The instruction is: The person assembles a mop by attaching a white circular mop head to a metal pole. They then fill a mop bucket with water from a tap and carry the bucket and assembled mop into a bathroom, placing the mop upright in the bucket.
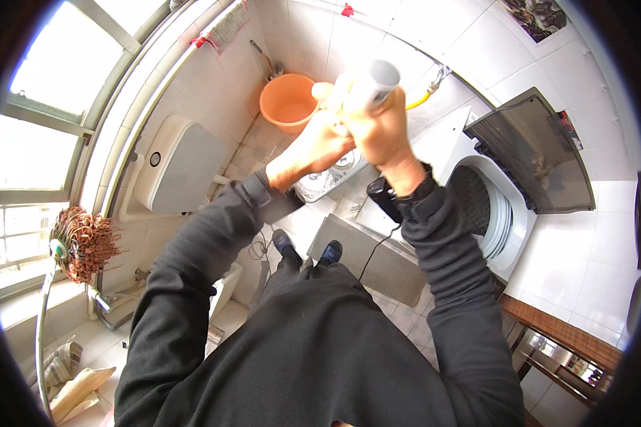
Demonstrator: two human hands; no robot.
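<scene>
Both my hands are raised together in front of me, over the far part of the room. My right hand [382, 139] is wrapped round a white cylinder [367, 84] with a round grey end, shaped like a bottle or tube. Pressed up against it from the left is my left hand [319, 144], its fingers closed around the cylinder's near side. Glare and blur wash out the fingertips and much of the cylinder, so its exact kind does not show. Beyond my left hand an orange basin [289, 107] stands on the floor.
To the right is a white washing machine [514, 245] with its dark lid [541, 156] raised. A grey mat [381, 263] lies ahead of my feet, crossed by a black cable [372, 257]. A white cistern [185, 167] and a mop head [85, 244] are at the left.
</scene>
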